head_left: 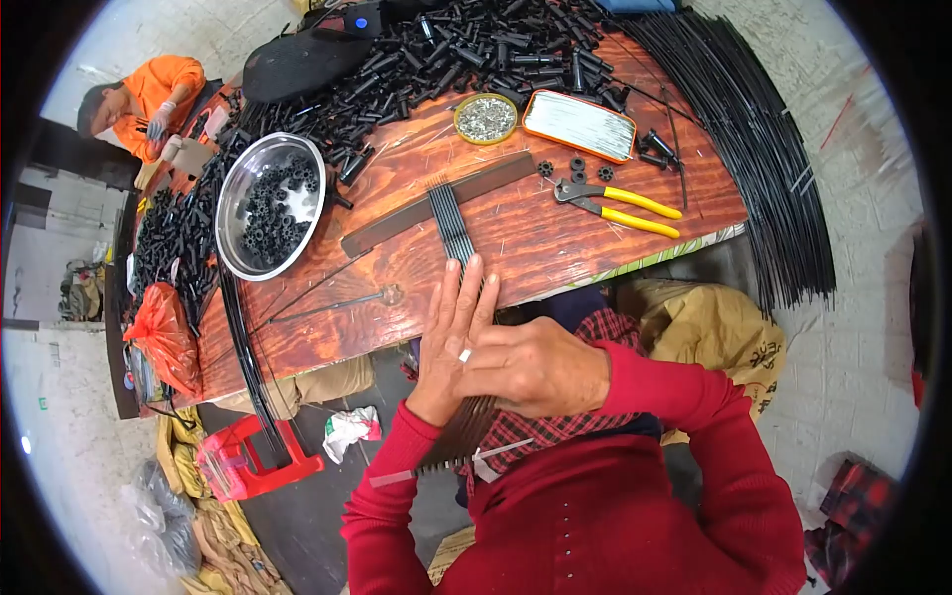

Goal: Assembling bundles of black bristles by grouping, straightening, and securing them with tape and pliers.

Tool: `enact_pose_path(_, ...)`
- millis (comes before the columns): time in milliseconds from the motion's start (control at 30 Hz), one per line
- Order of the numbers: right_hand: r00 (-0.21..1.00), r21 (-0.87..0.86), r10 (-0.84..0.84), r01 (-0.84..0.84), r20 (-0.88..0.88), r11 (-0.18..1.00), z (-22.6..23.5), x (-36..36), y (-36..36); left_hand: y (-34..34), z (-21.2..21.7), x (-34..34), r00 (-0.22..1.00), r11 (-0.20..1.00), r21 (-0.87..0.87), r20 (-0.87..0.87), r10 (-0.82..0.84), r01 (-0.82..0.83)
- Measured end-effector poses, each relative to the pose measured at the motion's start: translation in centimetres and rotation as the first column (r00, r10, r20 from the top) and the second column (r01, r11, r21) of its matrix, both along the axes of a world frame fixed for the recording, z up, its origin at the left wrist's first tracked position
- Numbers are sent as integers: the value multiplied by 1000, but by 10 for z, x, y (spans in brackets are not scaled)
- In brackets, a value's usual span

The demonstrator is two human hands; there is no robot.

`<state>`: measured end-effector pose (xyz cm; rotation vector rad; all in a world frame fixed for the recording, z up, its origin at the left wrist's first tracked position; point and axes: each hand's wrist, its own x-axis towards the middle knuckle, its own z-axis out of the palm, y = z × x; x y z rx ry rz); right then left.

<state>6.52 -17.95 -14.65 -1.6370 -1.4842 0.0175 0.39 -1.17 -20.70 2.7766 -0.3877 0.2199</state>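
My left hand (451, 327) lies flat on a row of thin dark rods (450, 220), fingers stretched out. The rods lie side by side, their far ends across a brown bar (387, 224) on the table and their near part over my lap. Across the back of the left hand rests my right hand (531, 367), its fingers curled together. A small white piece (465, 355) shows by the right fingertips; whether they hold it is unclear. To the right of the rods lie pliers (635, 210) with yellow handles.
Black plastic parts (466, 50) heap along the far side. A metal bowl (228, 248), a round dish (486, 119) of small metal bits and a tray (580, 124) of white pins stand on the table (416, 307). Long black rods (764, 149) overhang the right edge. A person (164, 94) in orange sits far left.
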Motion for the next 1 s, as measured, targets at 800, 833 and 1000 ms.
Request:
enact_pose_path(800, 998, -46, 28, -25, 57, 999, -9, -6, -6, 0, -7, -4, 1000, 1000, -6, 15, -26, 26)
enact_pose_path(833, 994, -58, 59, -53, 93, 997, -10, -6, -7, -3, -5, -3, 999, 1000, -21, 33, -8, 9)
enact_pose_path(1000, 994, -103, 33, -22, 109, 994, -17, -8, -19, -12, 11, 1, 999, 999, -10, 11, -36, 36)
